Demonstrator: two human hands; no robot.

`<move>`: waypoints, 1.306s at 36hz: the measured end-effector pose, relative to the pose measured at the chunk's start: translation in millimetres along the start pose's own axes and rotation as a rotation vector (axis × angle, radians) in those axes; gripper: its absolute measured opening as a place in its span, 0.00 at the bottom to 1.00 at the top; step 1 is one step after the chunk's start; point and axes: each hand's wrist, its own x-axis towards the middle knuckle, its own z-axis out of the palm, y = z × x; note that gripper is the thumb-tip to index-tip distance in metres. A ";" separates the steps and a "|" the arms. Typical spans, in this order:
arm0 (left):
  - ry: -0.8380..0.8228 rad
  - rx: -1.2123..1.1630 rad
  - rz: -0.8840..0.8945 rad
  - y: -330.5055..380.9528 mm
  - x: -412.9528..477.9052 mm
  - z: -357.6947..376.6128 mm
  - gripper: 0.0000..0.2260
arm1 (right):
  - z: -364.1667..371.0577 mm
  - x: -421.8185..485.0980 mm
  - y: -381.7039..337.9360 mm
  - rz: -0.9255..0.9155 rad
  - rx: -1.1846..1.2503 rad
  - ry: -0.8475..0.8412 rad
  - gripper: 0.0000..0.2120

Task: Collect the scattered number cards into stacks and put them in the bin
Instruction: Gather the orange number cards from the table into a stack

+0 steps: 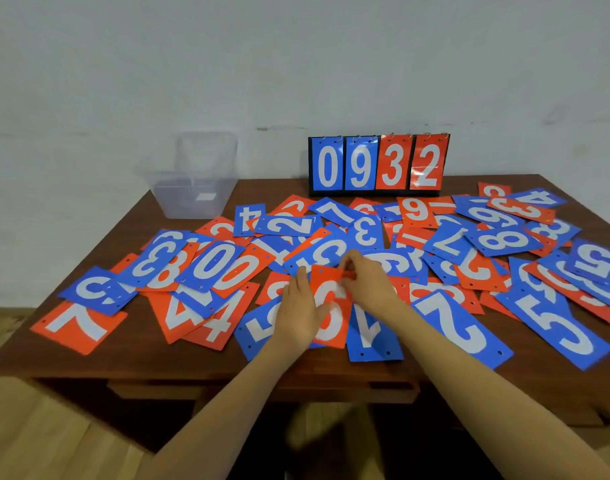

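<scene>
Red rectangular number card with white digit: near centre of dark wooden surface, atop the scatter, long axis running near to far, far short edge toward the pile

Left hand: laid along the card's left long edge, thumb over its face, grasping that side

Right hand: at the card's far right corner, fingertips pinched on the far edge; both hands on the same card, neither nearer

Remaining red and blue number cards: spread flat and overlapping across the whole surface, left to right, no stack formed yet

Clear plastic bin: far left corner, well apart from the hands, lying far-left of the held card; left hand on its side

Flip scoreboard reading 0932: upright at far edge
</scene>
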 end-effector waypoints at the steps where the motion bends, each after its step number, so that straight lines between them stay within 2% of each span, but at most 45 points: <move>1: 0.006 -0.041 -0.013 -0.2 0.7 -0.6 0.38 | -5.2 0.6 2.5 -0.015 0.018 0.052 0.06; 6: 0.046 -0.288 -0.027 3.3 7.4 -7.8 0.34 | -40.6 0.0 3.9 -0.090 0.139 0.141 0.05; 10: -0.005 -0.620 0.003 18.2 6.4 -19.4 0.27 | -60.0 -3.4 -0.4 -0.160 0.249 0.125 0.04; 13: -0.028 -0.702 0.040 31.5 4.8 -28.8 0.16 | -66.1 -1.3 -0.8 -0.182 0.255 0.142 0.05; 19: 0.057 -0.715 0.027 36.0 5.3 -35.2 0.15 | -75.6 12.6 19.6 -0.012 0.136 0.315 0.07; 21: 0.080 -0.724 0.001 29.0 8.0 -33.8 0.14 | -77.0 16.4 33.2 0.083 -0.009 0.194 0.12; 25: 0.118 -0.738 -0.082 16.8 11.4 -29.9 0.20 | -70.7 18.3 54.6 0.256 -0.263 -0.214 0.34; 28: 0.154 -0.752 -0.086 11.1 11.4 -25.4 0.23 | -64.7 19.4 58.7 0.284 -0.467 -0.398 0.44; 30: 0.171 -0.709 -0.079 8.7 11.4 -21.7 0.22 | -62.8 21.9 58.1 0.294 -0.528 -0.429 0.45; 33: 0.176 -0.585 -0.047 6.7 10.4 -16.6 0.12 | -61.4 26.1 56.3 0.316 -0.539 -0.434 0.46; 35: 0.177 -0.532 -0.020 6.0 8.9 -13.5 0.09 | -60.5 28.4 53.8 0.337 -0.564 -0.433 0.47; 42: 0.145 -0.480 -0.063 10.6 4.3 -10.8 0.19 | -56.8 27.7 49.4 0.363 -0.657 -0.400 0.45; 45: 0.123 -0.447 -0.060 10.9 1.9 -12.0 0.21 | -57.0 22.7 49.9 0.369 -0.643 -0.360 0.45; 47: 0.117 -0.428 -0.045 11.3 -0.2 -13.8 0.21 | -62.2 19.0 50.1 0.383 -0.570 -0.321 0.41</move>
